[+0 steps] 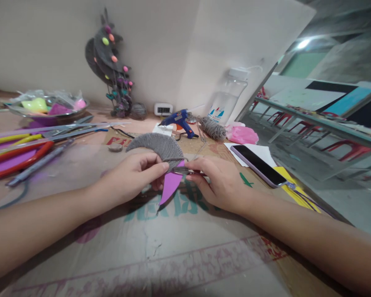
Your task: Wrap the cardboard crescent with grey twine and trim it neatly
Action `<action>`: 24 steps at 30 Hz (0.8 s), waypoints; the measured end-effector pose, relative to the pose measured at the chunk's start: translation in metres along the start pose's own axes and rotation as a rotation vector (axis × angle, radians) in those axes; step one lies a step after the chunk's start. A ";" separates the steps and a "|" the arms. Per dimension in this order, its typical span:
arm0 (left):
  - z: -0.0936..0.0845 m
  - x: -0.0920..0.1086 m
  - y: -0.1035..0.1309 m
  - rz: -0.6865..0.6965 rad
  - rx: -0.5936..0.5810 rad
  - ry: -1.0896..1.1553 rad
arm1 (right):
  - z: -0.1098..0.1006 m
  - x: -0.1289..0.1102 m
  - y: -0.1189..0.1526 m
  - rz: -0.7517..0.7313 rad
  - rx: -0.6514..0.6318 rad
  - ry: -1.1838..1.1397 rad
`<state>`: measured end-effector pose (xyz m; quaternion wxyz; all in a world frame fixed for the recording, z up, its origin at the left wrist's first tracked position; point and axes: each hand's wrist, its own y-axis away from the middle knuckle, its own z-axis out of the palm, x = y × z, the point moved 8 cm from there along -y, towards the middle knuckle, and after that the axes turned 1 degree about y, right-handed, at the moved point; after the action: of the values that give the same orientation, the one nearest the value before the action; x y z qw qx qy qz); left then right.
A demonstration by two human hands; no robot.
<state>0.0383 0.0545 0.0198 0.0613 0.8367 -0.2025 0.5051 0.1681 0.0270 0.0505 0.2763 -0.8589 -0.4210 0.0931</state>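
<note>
A crescent shape point(156, 144) is held low above the cardboard, its upper part wrapped closely in grey yarn. Its lower tip is bare purple point(170, 187). My left hand point(142, 171) is closed on the crescent, thumb on top where the wrapping ends. On the other side my right hand point(218, 181) pinches a strand of grey yarn point(181, 169) right beside the crescent's edge. The ends of the right fingers are partly blurred, and the left fingers under the crescent are mostly hidden.
Behind stand a blue glue gun point(181, 121), a grey yarn ball point(214, 128), a water bottle point(225, 97) and a small clock point(163, 109). A phone point(258, 165) lies right. Red-handled scissors point(34, 161) and a bowl point(77, 108) are left. A decorated moon ornament point(102, 57) leans on the wall.
</note>
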 end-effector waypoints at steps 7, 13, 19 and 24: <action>0.002 -0.002 -0.001 -0.029 -0.027 0.076 | 0.000 -0.002 -0.001 -0.025 -0.016 0.013; 0.005 -0.003 -0.002 -0.081 -0.052 0.152 | 0.001 -0.003 -0.001 -0.034 -0.030 0.005; 0.004 -0.004 -0.002 -0.085 -0.044 0.158 | 0.003 -0.001 -0.001 -0.025 -0.055 0.000; 0.006 -0.004 -0.002 -0.070 -0.065 0.130 | 0.004 0.003 0.001 -0.002 -0.064 -0.034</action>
<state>0.0421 0.0556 0.0141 0.1192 0.8061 -0.1853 0.5492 0.1687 0.0305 0.0470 0.2415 -0.8653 -0.4291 0.0939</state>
